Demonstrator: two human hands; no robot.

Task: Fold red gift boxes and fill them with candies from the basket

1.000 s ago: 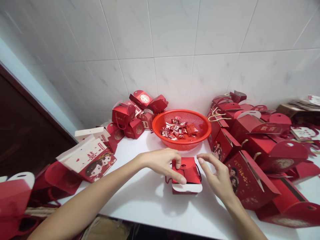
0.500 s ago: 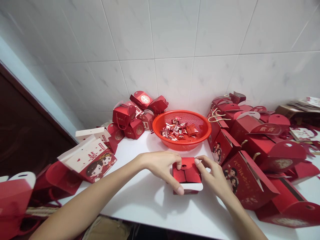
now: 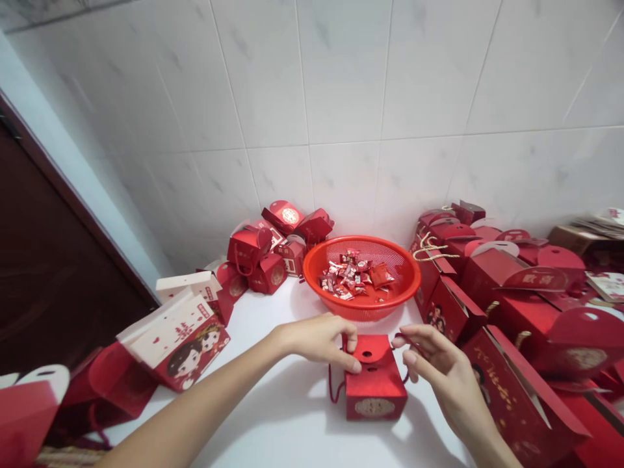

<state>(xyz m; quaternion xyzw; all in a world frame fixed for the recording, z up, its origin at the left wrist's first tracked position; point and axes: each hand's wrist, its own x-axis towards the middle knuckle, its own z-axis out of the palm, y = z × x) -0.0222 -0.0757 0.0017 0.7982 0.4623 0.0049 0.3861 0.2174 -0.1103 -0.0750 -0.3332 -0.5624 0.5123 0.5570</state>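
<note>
A small red gift box (image 3: pixel 376 387) sits on the white table in front of me, a pale gold emblem on its front face. Its top flaps, each with a hole, are folded inward. My left hand (image 3: pixel 324 342) grips the box's left side, thumb pressed on the top. A dark red cord (image 3: pixel 333 388) loops out on that side. At the right side, slightly off the box, my right hand (image 3: pixel 436 367) pinches the other end of the cord (image 3: pixel 400 338) between its fingers.
An orange-red plastic basket (image 3: pixel 363 312) of wrapped sweets (image 3: pixel 351 275) stands behind the box. Red boxes (image 3: pixel 271 272) are piled at back left, with a cream-topped box (image 3: pixel 188 331) nearer. Many larger red boxes (image 3: pixel 524 390) crowd the right side. A tiled wall (image 3: pixel 341 175) rises behind.
The front flap, raised before with its white underside showing, is now folded down over the top. My right hand has left the box and now has the cord. The view has tilted up slightly.
</note>
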